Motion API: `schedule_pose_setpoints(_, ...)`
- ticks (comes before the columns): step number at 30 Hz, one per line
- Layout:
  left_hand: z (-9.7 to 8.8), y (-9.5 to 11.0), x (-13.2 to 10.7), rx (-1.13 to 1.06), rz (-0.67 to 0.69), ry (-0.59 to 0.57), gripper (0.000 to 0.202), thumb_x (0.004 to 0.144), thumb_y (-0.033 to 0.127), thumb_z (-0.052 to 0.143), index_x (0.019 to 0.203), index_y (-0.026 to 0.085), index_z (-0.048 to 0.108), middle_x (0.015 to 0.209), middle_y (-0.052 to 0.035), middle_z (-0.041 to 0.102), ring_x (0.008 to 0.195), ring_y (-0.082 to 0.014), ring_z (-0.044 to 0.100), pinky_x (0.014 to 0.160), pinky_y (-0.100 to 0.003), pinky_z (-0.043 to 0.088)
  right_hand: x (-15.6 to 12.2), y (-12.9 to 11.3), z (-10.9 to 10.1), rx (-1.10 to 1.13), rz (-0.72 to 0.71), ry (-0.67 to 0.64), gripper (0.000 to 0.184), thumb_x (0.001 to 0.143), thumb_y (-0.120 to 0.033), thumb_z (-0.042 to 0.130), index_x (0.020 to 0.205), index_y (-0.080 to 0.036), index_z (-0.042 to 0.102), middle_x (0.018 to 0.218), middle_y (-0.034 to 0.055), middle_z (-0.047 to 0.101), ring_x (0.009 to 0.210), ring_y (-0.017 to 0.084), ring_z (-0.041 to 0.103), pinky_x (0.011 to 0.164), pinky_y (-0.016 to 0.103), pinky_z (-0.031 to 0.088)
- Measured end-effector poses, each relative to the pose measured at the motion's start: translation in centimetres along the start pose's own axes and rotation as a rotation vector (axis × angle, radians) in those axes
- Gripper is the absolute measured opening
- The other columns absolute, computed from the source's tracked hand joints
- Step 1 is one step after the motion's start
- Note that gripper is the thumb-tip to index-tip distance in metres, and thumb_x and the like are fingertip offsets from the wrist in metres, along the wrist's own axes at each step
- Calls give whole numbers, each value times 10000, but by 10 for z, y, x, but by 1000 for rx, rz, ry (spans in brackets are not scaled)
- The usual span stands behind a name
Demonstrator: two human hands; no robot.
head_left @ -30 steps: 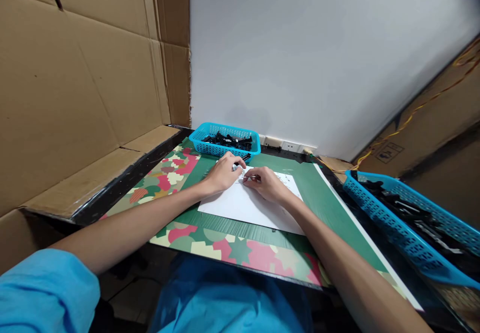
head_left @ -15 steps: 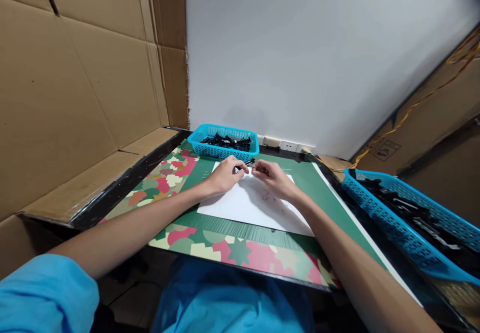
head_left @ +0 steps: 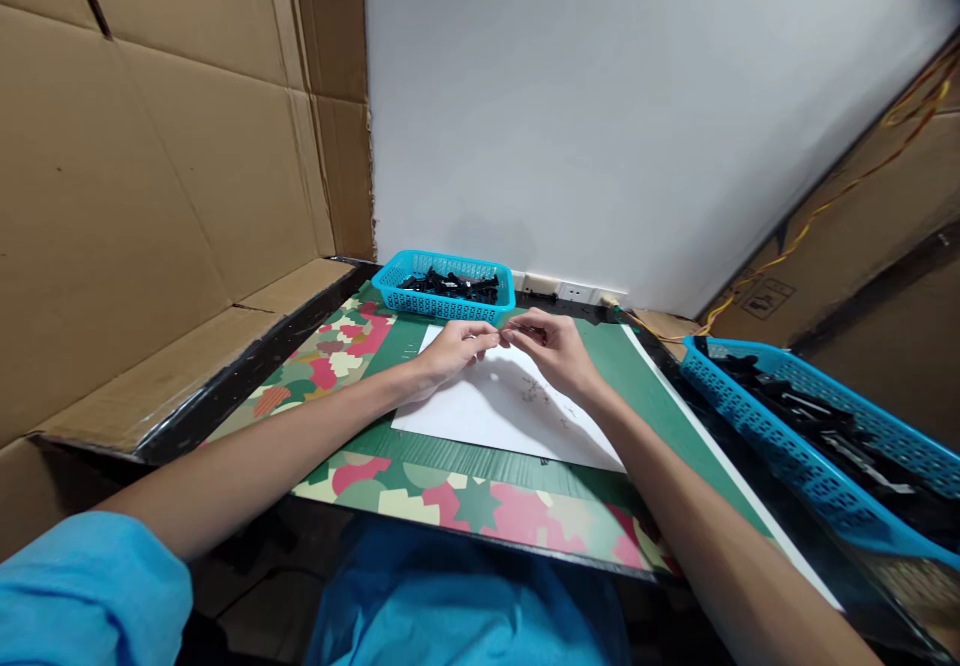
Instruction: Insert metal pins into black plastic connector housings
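Observation:
My left hand (head_left: 455,351) is closed over the far part of a white sheet of paper (head_left: 465,408), its thumb and fingers pinched together. The slim black part it grips showed half a second ago and is now mostly hidden behind the fingers. Fingertip to fingertip with it, my right hand (head_left: 553,348) is also pinched; whatever lies between its fingers is too small to make out. Several tiny dark bits (head_left: 534,393) are scattered on the paper below my right hand.
Behind the hands stands a blue basket (head_left: 442,308) of black parts. A larger blue basket (head_left: 795,476) with similar parts is at the right. The paper lies on a green mat (head_left: 622,366). Cardboard (head_left: 165,166) walls the left side; power sockets (head_left: 576,292) line the back.
My right hand has moved slightly left and up, so the fingertips of both hands now meet. The black part's end, visible before, has gone from sight.

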State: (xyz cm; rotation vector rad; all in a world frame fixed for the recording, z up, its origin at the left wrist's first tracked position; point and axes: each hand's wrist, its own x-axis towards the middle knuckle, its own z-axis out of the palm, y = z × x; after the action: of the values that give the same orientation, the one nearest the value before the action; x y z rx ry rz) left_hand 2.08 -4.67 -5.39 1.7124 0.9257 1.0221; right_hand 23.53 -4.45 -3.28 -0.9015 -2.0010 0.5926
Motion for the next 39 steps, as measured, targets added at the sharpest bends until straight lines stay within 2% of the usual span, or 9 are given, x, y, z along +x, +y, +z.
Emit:
schedule_pose_setpoints(7,3,6,-1,-112,-62,24,260,989,438,609,932,206,712,933,-81,705,710,-146,583,633,-313,471,-1,-4,3,31,-18,83,204,939,-395,755,970,-204,819,905,66,715,755,174,541,685,339,431)
schedule_pose_setpoints(11,2,1,1,-144,-77,29,275,1001,448,597,1001,214,742,1078,-113,732,788,-166,637,665,-339,507,0,-3,4,96,1,102,227,947,-387,737,964,-180,829,922,89,740,789,190,605,712,353,471)
schedule_pose_setpoints(14,1,-2,1,-160,-79,33,277,1012,441,587,1000,221,753,1103,-116,732,823,-176,654,694,-358,521,-1,-3,4,118,50,73,266,937,-424,735,980,-178,826,941,103,749,840,216,647,745,372,511)
schedule_pose_setpoints(20,2,0,-1,-209,-55,22,281,998,459,608,978,216,748,1059,-107,720,771,-161,614,680,-349,488,-1,-6,6,222,86,46,328,914,-495,749,982,-179,805,881,87,719,804,204,621,713,355,495)
schedule_pose_setpoints(25,4,0,0,-232,4,33,275,938,461,708,922,188,733,786,-41,617,638,-125,474,594,-303,335,1,-6,7,247,90,150,307,837,-423,860,1022,-188,786,693,-28,495,653,131,411,586,292,324)
schedule_pose_setpoints(28,2,-3,1,-247,45,52,278,930,450,726,937,173,754,709,-2,543,611,-113,427,591,-300,275,2,-3,7,233,100,166,296,831,-422,869,975,-177,785,666,-45,443,630,119,353,571,290,271)
schedule_pose_setpoints(32,1,-8,2,-170,74,74,325,957,478,684,970,165,768,693,6,537,618,-119,439,596,-289,287,1,-1,8,151,112,177,333,836,-486,854,840,-157,800,652,-8,541,611,123,369,554,298,265)
schedule_pose_setpoints(36,0,-11,4,-60,112,95,385,989,523,630,948,162,757,673,14,534,600,-123,430,579,-281,295,0,-3,9,37,35,185,351,830,-509,849,841,-159,823,776,70,719,656,156,507,587,309,374)
schedule_pose_setpoints(39,-2,-12,6,-8,145,126,336,980,485,664,921,172,772,804,-35,640,742,-164,549,672,-299,405,0,-5,9,-14,25,146,344,860,-501,816,865,-157,828,854,106,777,708,184,589,630,320,434)
